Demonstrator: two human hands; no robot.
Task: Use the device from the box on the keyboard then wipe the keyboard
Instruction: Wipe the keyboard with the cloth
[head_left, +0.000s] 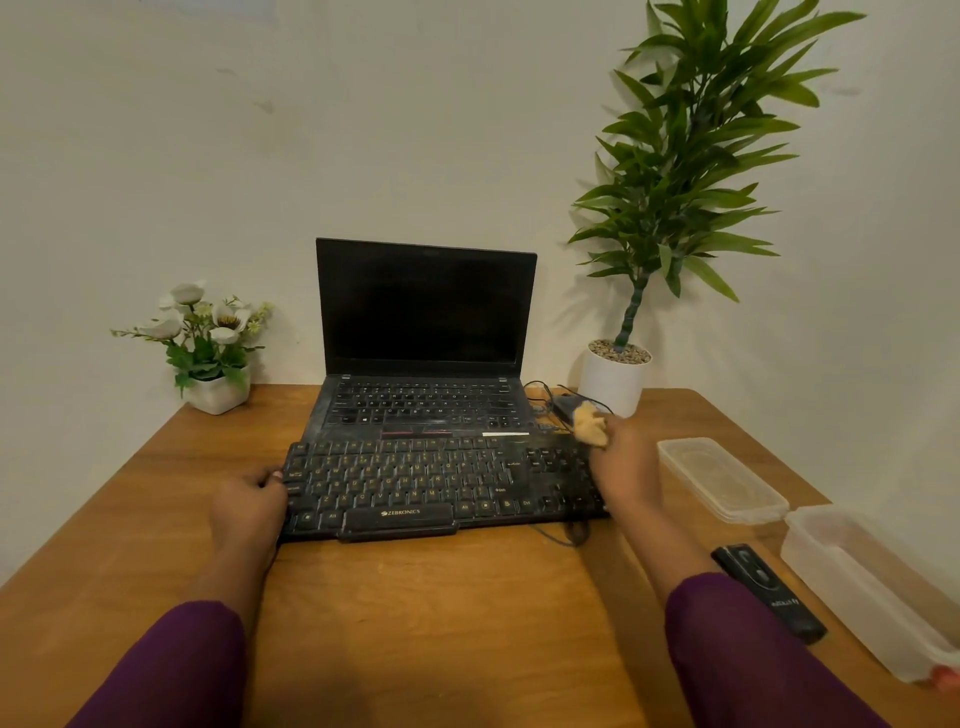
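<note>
Zebronics keyboard (415, 483) flat on table (441, 597), back edge against laptop (423, 410). Left hand (248, 501) grips its left edge. Right hand (626, 462) bunches tan cloth (589, 423) at far-right corner. Black device (769, 592) lies beside open box (857, 582); bare wood along near edge.

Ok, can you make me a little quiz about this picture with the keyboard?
1. True or false: the right hand holds a tan cloth at the far right corner of the keyboard.
2. Which hand grips the keyboard at its left edge? A) left hand B) right hand C) neither
3. Fill in: the black device lies on the table next to the clear plastic ____.

Key: 1 true. 2 A. 3 box.
</note>
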